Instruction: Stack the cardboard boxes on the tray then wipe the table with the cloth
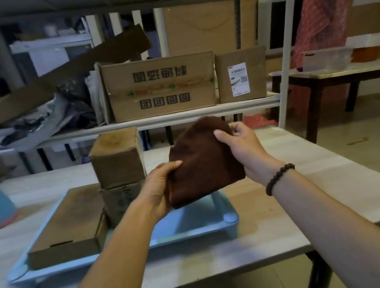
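Brown cloth in 2 hands

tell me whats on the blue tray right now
On the blue tray: a flat cardboard box at its left, and two smaller boxes stacked, upper box on lower box. The left hand and brown cloth hide part of it.

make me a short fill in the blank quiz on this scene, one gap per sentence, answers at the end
1. The folded dark brown cloth is held by ____ hands.
2. The flat brown cardboard box lies on the light ____ plastic tray.
3. The small cube-shaped cardboard box sits on top of another ____.
4. The beaded bracelet is on the ____ wrist.

Answers: both; blue; box; right
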`<action>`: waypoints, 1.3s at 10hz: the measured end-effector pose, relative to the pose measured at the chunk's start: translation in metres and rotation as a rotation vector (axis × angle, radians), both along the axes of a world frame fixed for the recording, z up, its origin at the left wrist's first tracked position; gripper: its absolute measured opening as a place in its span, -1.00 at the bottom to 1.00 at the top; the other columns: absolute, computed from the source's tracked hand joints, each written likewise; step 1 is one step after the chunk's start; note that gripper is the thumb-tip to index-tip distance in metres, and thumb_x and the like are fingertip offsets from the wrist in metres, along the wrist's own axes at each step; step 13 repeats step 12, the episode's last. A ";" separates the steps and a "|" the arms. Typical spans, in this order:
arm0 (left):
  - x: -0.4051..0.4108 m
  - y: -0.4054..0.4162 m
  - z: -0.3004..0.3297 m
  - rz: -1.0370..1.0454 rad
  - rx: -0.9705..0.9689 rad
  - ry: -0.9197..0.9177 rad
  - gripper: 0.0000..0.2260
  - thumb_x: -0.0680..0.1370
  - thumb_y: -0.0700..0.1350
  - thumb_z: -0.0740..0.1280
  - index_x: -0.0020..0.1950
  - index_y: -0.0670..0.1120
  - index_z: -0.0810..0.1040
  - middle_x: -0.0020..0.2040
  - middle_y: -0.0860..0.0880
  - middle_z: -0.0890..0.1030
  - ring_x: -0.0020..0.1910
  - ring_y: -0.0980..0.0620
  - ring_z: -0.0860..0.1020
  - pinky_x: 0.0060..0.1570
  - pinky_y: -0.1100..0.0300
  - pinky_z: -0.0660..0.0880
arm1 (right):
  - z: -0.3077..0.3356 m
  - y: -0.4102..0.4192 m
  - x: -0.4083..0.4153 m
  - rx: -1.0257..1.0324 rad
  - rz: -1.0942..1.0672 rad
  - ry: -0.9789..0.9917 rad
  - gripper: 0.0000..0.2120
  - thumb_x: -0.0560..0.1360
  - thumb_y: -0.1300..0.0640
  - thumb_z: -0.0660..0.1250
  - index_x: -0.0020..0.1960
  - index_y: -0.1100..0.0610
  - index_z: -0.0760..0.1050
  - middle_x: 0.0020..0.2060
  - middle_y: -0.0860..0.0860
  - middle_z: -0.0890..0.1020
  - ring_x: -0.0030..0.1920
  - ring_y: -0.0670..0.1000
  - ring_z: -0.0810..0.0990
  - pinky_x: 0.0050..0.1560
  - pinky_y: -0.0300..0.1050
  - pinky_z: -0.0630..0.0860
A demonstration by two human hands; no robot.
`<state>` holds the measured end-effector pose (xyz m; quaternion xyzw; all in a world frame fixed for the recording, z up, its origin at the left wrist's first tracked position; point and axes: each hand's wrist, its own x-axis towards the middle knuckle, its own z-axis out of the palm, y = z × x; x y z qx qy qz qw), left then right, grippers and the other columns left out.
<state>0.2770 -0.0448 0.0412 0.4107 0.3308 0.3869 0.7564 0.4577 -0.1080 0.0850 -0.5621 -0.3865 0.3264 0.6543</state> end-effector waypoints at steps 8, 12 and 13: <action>0.009 -0.020 -0.032 0.213 1.133 1.380 -0.74 0.59 -0.07 0.15 0.17 -0.05 0.57 0.17 -0.08 0.60 0.15 -0.11 0.53 0.10 -0.06 0.50 | -0.059 0.005 -0.060 -0.365 0.003 -1.288 -0.56 0.65 0.06 0.15 0.52 0.04 0.32 0.59 0.04 0.23 0.58 0.11 0.14 0.58 0.24 -0.01; -0.011 -0.065 -0.057 0.297 1.249 1.376 -0.68 0.63 0.06 0.08 0.22 0.04 0.55 0.32 -0.03 0.56 0.32 -0.02 0.48 0.36 -0.08 0.31 | -0.102 -0.049 -0.064 -0.297 -0.049 -1.366 -0.57 0.70 -0.07 -0.03 0.52 -0.04 0.31 0.65 0.00 0.11 0.65 0.06 -0.10 0.55 0.38 -0.25; -0.011 -0.065 -0.057 0.297 1.249 1.376 -0.68 0.63 0.06 0.08 0.22 0.04 0.55 0.32 -0.03 0.56 0.32 -0.02 0.48 0.36 -0.08 0.31 | -0.102 -0.049 -0.064 -0.297 -0.049 -1.366 -0.57 0.70 -0.07 -0.03 0.52 -0.04 0.31 0.65 0.00 0.11 0.65 0.06 -0.10 0.55 0.38 -0.25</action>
